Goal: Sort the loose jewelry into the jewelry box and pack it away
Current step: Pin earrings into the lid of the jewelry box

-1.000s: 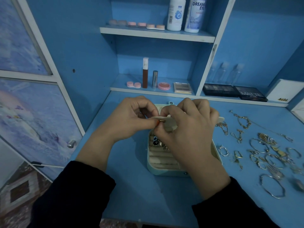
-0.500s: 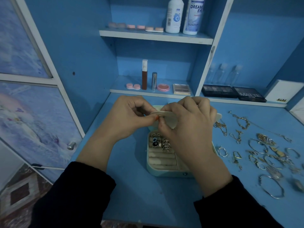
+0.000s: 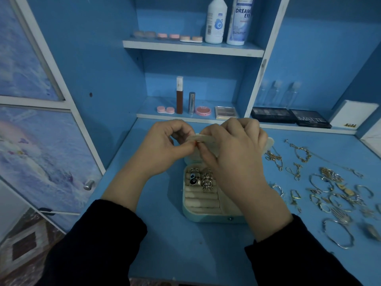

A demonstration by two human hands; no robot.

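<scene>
A pale green jewelry box [image 3: 206, 216] stands open on the blue desk, its lid [image 3: 270, 142] raised behind my hands. Several rings [image 3: 201, 178] sit in its cream ring rolls. My left hand [image 3: 162, 149] and my right hand [image 3: 233, 149] meet above the box, both pinching a pale flap [image 3: 203, 139] of the lid with a small gold piece [image 3: 196, 143] between the fingertips. What the piece is I cannot make out. Loose bracelets, chains and earrings [image 3: 329, 188] lie spread to the right of the box.
Two shelves sit at the back: bottles [image 3: 216, 19] and lens cases above, lip tubes [image 3: 179, 96] and compacts below. Dark palettes [image 3: 290, 117] and a white box [image 3: 352, 116] lie at the back right. A cabinet door with a knob [image 3: 88, 184] stands at the left.
Both hands have risen a little and moved back over the box, still pinching the flap and the gold piece. More of the rings in the box now shows.
</scene>
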